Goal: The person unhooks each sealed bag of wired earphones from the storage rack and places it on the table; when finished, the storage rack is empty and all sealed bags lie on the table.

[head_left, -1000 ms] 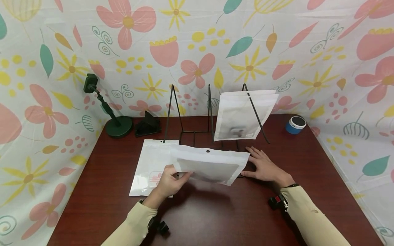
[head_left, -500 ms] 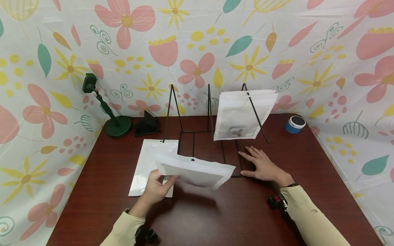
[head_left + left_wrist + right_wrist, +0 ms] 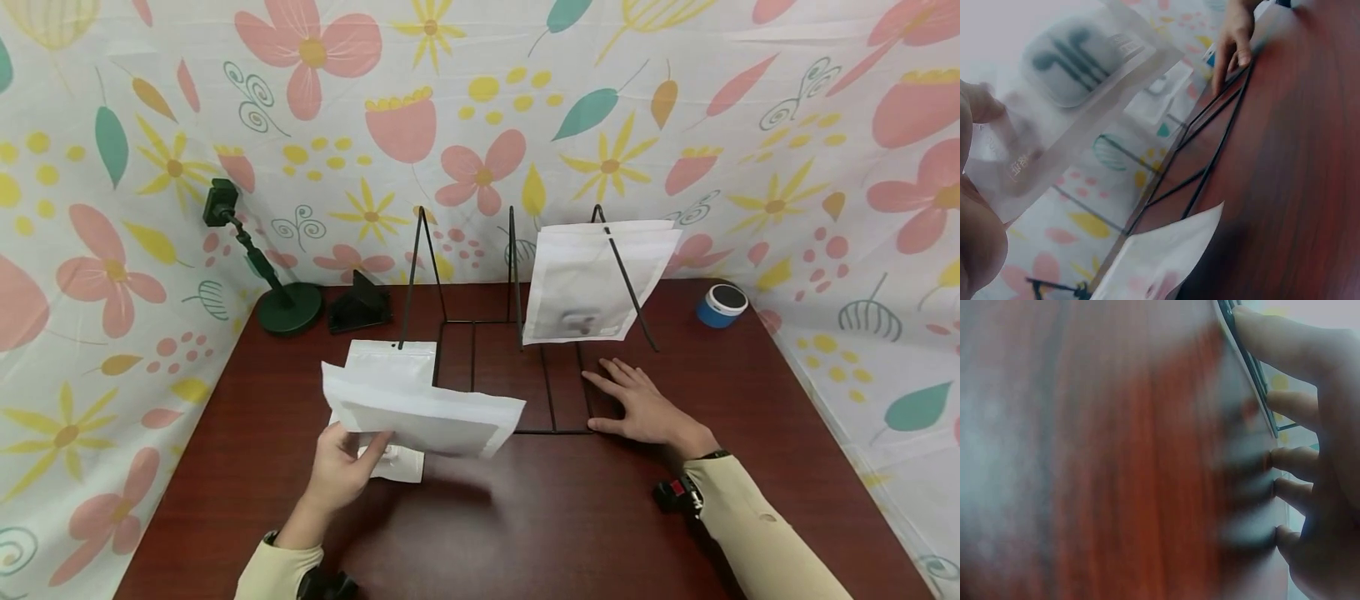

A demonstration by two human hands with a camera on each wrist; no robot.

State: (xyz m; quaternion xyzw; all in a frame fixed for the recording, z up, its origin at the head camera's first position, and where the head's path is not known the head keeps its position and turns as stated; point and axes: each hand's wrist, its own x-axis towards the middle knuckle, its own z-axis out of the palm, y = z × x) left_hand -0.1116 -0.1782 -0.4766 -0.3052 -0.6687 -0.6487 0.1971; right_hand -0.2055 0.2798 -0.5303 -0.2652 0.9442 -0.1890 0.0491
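Observation:
In the head view my left hand (image 3: 333, 471) pinches the near left side of a white pouch (image 3: 431, 421), held tilted above the table. Through its clear face the left wrist view shows wired earphones (image 3: 1072, 59) in a rounded case. Beneath it, partly covered, another white pouch (image 3: 393, 360) has its top hole at the tip of the left prong of a black wire rack (image 3: 553, 432). On the rack's right prong hang several white pouches (image 3: 600, 287). My right hand (image 3: 641, 404) rests with spread fingers on the table at the right edge of the rack's base.
A dark green stand (image 3: 288, 308) and a black folding holder (image 3: 360, 304) are at the back left of the brown table (image 3: 480, 533). At the back right sits a small blue-and-white round container (image 3: 722, 306). A flowered cloth (image 3: 480, 100) hangs behind.
My left hand has moved left with the pouch, from over the middle of the rack to over the pouch at the left prong. The right hand stays at the rack's edge.

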